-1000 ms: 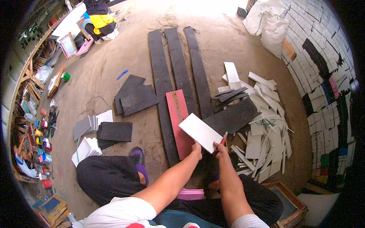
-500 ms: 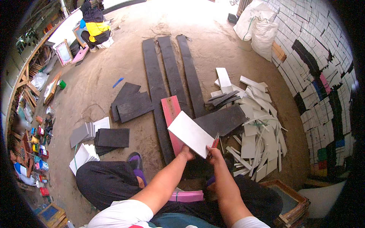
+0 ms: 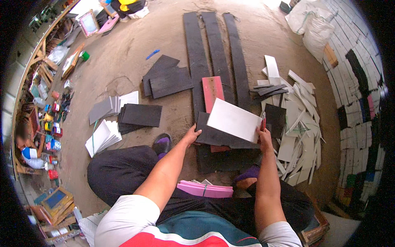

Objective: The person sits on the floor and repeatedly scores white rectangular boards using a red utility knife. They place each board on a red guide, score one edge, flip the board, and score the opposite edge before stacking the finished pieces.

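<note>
Centrally in the frame, both forearms reach up from the lower edge. The left hand (image 3: 190, 136) presses its fingers on the left edge of a dark grey rectangular board (image 3: 224, 138) lying on the floor. The right hand (image 3: 263, 136) is closed around a slim red tool (image 3: 263, 122) held against the right edge of a white rectangular sheet (image 3: 234, 120), which rests tilted on that board.

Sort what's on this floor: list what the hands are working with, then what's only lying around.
In hand:
left hand on dark sheet
white sheet
right hand with red tool

Lying about:
three long dark planks
white offcuts
pink sheets
white sacks
</note>
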